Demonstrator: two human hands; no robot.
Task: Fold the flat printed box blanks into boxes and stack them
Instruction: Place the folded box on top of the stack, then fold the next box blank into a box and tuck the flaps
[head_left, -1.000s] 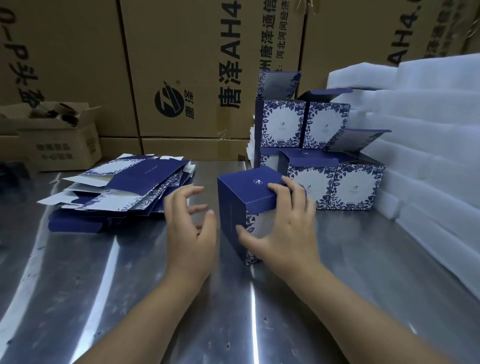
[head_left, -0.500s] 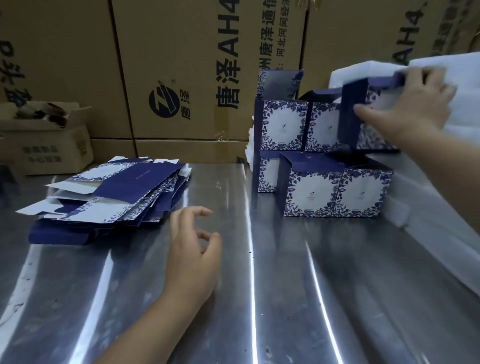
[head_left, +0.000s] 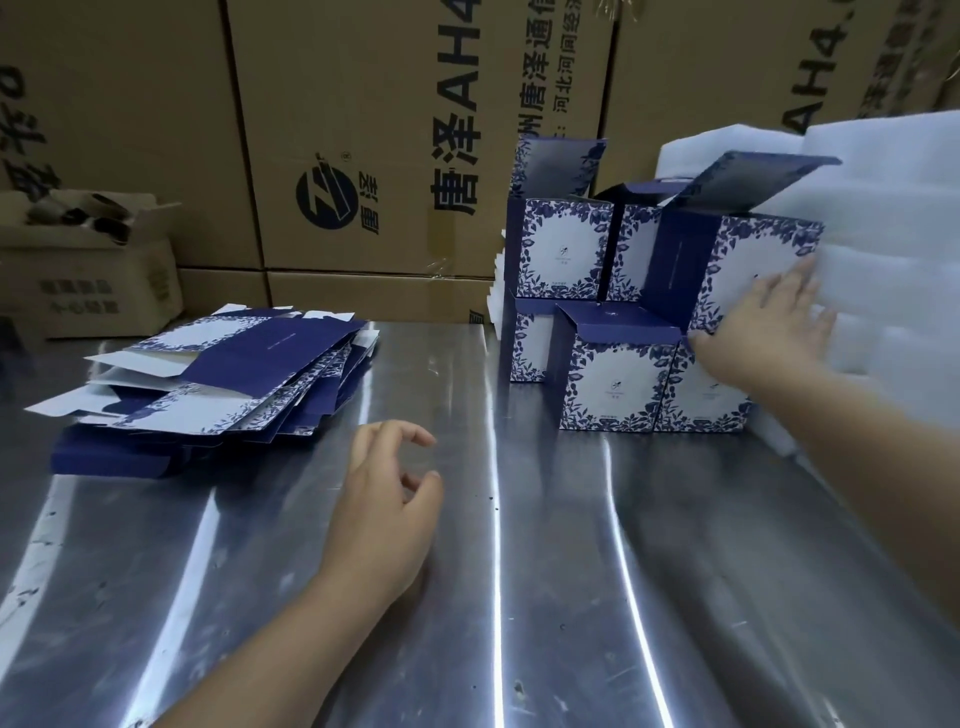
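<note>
Right hand (head_left: 769, 325), right of centre: fingers straight and spread, palm flat against the white printed front of a folded box (head_left: 748, 260); nothing is gripped. That box sits upright in the upper tier of the stack of boxes (head_left: 615, 379), on the lower right box, with its top lid flap raised. It stands just beside the white foam sheets (head_left: 883, 218) at the right edge of the frame.

Left hand (head_left: 384, 499), lower centre: fingers loosely curled and apart, holding nothing, over the bare metal table (head_left: 545, 597). Whether it touches the surface cannot be told.

Pile of flat blanks (head_left: 218, 374), left of centre: fanned untidily on the table, well apart from both hands.

The stack stands at the table's far side, upper right of centre, in two tiers. Large brown cartons (head_left: 363, 130) fill the background. A small open carton (head_left: 93, 280) sits at the left edge.
</note>
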